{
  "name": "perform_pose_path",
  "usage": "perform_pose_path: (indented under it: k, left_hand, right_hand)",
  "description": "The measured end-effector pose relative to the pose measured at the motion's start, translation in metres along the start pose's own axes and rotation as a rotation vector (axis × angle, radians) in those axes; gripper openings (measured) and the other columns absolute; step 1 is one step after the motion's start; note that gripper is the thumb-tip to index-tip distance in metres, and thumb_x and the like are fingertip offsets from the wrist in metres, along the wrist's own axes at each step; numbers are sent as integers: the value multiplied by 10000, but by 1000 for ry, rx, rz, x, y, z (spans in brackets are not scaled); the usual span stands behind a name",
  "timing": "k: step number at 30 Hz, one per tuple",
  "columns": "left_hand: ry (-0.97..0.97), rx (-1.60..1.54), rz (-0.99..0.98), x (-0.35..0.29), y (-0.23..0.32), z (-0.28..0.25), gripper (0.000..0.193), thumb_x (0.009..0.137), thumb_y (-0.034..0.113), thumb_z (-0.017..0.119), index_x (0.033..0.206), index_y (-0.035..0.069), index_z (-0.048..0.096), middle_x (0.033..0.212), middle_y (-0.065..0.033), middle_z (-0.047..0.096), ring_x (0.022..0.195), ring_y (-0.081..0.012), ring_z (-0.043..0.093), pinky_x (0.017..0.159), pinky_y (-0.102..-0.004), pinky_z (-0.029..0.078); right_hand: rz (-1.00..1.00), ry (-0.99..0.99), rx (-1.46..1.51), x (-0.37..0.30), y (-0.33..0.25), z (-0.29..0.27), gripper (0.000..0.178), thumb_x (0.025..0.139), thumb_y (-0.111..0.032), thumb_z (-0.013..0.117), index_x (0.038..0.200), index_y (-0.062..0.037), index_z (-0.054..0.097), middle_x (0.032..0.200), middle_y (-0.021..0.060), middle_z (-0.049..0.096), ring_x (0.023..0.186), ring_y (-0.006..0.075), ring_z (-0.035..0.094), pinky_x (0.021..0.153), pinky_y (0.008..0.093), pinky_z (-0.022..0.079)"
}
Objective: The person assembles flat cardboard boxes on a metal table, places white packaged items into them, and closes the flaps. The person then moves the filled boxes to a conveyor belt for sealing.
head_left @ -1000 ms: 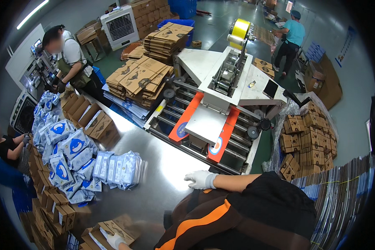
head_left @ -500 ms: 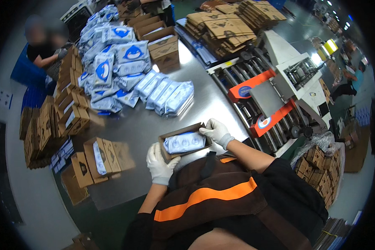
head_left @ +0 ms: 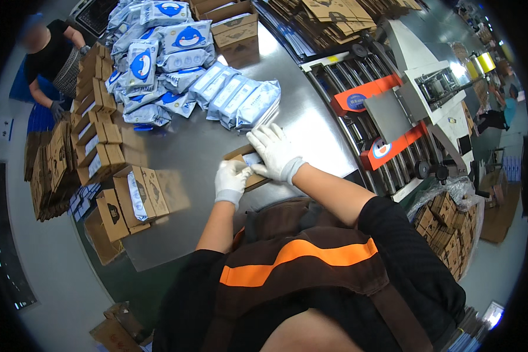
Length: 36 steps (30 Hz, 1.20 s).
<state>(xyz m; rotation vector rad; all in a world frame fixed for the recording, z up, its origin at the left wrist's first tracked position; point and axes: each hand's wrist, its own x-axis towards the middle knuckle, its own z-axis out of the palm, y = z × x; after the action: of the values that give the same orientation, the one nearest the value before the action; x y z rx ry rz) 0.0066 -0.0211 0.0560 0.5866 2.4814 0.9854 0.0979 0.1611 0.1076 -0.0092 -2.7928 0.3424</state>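
A small brown cardboard box [head_left: 257, 181] stands on the steel table in front of me, with a white-and-blue soft packet [head_left: 251, 159] lying inside it. White gloves cover both hands. My left hand [head_left: 231, 179] grips the box's left end with curled fingers. Across the box's top and right side lies my right hand [head_left: 274, 153], fingers stretched and apart, hiding much of the box and packet. Just beyond, a row of white packets [head_left: 240, 97] lies on the table, beside a heap of blue-and-white packets [head_left: 164, 64].
Cardboard boxes holding packets [head_left: 139, 196] stand at the table's left edge, more boxes [head_left: 97, 135] behind them. A roller conveyor with a sealing machine [head_left: 387, 111] borders the right side. Flattened cartons [head_left: 337, 17] are stacked far right. A co-worker [head_left: 50, 58] stands at far left.
My right hand has moved from the box's far right corner to lie over its top. My left hand has closed on the left end. The box sits slightly farther left, more covered.
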Motion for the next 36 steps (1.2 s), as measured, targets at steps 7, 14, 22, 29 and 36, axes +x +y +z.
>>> perform_pose_path:
  k: [7, 14, 22, 29, 36]
  left_hand:
    - [-165, -378, -502, -9, 38, 47, 793, 732, 206, 940, 1284, -63, 439, 1175, -206, 638, 995, -231, 669, 788, -363, 598]
    - [-625, -870, -405, 22, 139, 189, 465, 996, 279, 691, 1213, -61, 462, 1062, -218, 645, 779, -287, 711, 628, -434, 629]
    - [-593, -297, 78, 64, 139, 203, 580, 893, 168, 758, 1369, -60, 519, 1306, -192, 599, 1113, -266, 606, 1008, -392, 500]
    - [798, 753, -408, -14, -32, -143, 866, 757, 306, 856, 1467, 40, 437, 1547, -272, 389, 1434, -406, 380, 1199, -523, 295]
    - [516, 675, -305, -77, -105, -182, 286, 926, 319, 689, 973, 48, 765, 1001, -253, 720, 905, -385, 688, 853, -480, 535]
  right_hand:
    - [111, -448, 75, -88, 31, -12, 857, 836, -294, 703, 1558, -4, 346, 1652, 212, 284, 1538, 355, 277, 1253, 486, 226]
    - [431, -171, -220, -172, 167, -42, 580, 933, -113, 510, 1497, -14, 423, 1576, 201, 409, 1463, 346, 403, 1215, 464, 318]
    - [612, -309, 19, -150, 158, -97, 485, 881, -162, 599, 1350, -43, 565, 1470, 190, 497, 1340, 344, 489, 1119, 439, 402]
    - [601, -504, 645, -180, 77, -42, 400, 970, -299, 615, 1315, -102, 667, 1253, 173, 697, 1144, 310, 668, 1018, 396, 514]
    - [435, -613, 580, -90, -5, -50, 439, 965, -282, 619, 1324, -32, 648, 1266, 195, 695, 1166, 322, 673, 1011, 374, 517]
